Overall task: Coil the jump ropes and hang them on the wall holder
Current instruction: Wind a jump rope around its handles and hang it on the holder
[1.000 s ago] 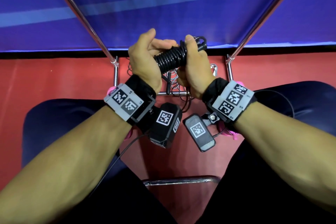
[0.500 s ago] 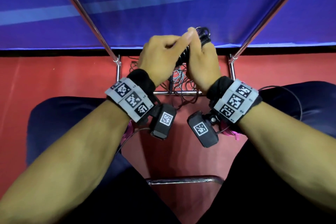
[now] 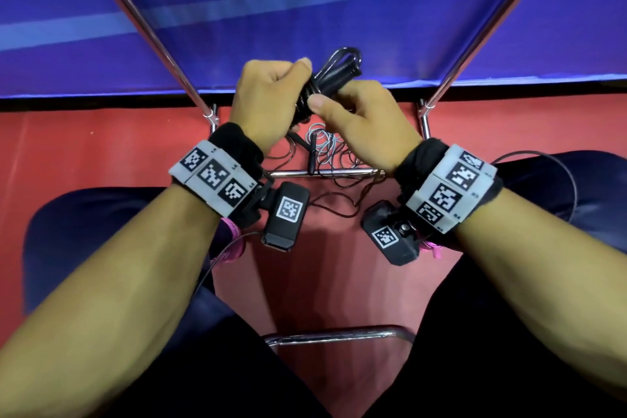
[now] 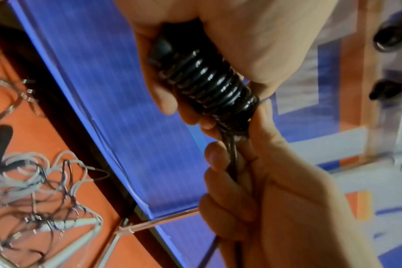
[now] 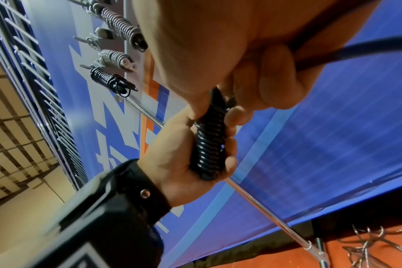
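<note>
A black jump rope wound into a tight coil (image 3: 341, 71) sits between my hands, in front of the blue banner. My left hand (image 3: 268, 95) grips the coil's body (image 4: 204, 87), fingers wrapped round it (image 5: 209, 145). Just below, my right hand (image 3: 363, 119) holds the rope's strands at the coil's end (image 4: 232, 159), its thumb pressed on them. Loose black strands (image 5: 333, 47) run out of the right fist. On the wall holder hang a black coil (image 5: 106, 79) and two grey coils (image 5: 115, 58) on hooks, up and to the left in the right wrist view.
A tangle of grey and black jump ropes (image 3: 322, 146) lies on the red floor behind a low metal bar (image 3: 319, 174). Two slanted chrome poles (image 3: 159, 44) frame the hands. My knees sit on both sides, and a chair rim (image 3: 339, 338) is below.
The coil, held level between both hands a second ago, now points up and away. My left hand has wrapped round its body, and my right hand has dropped to its lower end.
</note>
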Available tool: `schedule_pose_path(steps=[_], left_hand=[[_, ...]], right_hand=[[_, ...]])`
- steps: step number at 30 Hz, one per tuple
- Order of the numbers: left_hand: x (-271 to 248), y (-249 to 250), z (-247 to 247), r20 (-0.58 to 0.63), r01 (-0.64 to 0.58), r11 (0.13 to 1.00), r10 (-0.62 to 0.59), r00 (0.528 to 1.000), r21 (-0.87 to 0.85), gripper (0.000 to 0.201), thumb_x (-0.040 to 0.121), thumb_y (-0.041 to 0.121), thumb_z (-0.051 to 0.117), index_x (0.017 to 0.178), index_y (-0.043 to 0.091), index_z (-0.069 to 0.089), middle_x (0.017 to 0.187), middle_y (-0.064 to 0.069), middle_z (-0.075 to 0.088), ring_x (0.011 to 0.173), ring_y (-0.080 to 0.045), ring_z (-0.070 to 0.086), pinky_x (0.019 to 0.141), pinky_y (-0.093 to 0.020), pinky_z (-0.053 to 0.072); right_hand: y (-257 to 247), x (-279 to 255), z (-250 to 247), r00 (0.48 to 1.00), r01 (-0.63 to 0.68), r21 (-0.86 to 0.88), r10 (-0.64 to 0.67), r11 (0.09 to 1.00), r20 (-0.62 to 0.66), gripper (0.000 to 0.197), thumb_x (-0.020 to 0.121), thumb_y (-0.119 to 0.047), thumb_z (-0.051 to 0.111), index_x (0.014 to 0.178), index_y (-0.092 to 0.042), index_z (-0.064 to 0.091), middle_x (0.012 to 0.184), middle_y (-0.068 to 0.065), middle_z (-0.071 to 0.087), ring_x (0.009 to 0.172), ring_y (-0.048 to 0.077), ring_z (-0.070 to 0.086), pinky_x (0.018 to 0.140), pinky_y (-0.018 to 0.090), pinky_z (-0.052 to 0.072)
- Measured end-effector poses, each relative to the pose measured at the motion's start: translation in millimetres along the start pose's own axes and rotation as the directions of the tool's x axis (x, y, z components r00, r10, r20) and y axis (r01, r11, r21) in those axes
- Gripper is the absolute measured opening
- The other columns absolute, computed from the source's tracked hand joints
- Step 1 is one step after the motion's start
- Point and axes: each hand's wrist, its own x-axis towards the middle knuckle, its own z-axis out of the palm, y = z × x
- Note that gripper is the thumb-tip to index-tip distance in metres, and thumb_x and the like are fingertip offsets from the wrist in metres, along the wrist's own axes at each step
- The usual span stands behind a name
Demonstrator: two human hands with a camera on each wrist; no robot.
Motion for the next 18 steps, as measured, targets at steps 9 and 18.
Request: schedule_pose_path(steps=[9, 18], left_hand=[[-10, -1, 4, 0.146, -0.118, 0.922, 0.068, 0.987, 0.37, 0.046, 0.098, 0.054, 0.042, 0.074, 0.017, 0.053, 0.066, -0.011, 0.057, 0.071, -0.036, 0.065, 0.074, -0.044, 0.054], [12, -21, -11, -0.05, -0.006, 0.858, 0.037, 0.998, 0.514, 0.067, 0.096, 0.063, 0.04, 0.06, 0.007, 0.045, 0.057, -0.012, 0.043, 0.077, -0.045, 0.048, 0.07, -0.041, 0.044]], right_hand=[[4, 1, -3, 0.99, -0.003, -0.156, 0.024, 0.988, 0.136, 0.049, 0.097, -0.043, 0.056, 0.07, -0.003, 0.054, 0.064, 0.014, 0.05, 0.057, 0.014, 0.036, 0.056, 0.028, 0.034], [14, 0, -10, 0.974, 0.011, -0.315, 0.061, 0.949, 0.219, 0.028, 0.098, -0.024, 0.055, 0.074, -0.01, 0.057, 0.065, 0.011, 0.056, 0.064, 0.029, 0.046, 0.061, 0.029, 0.03]])
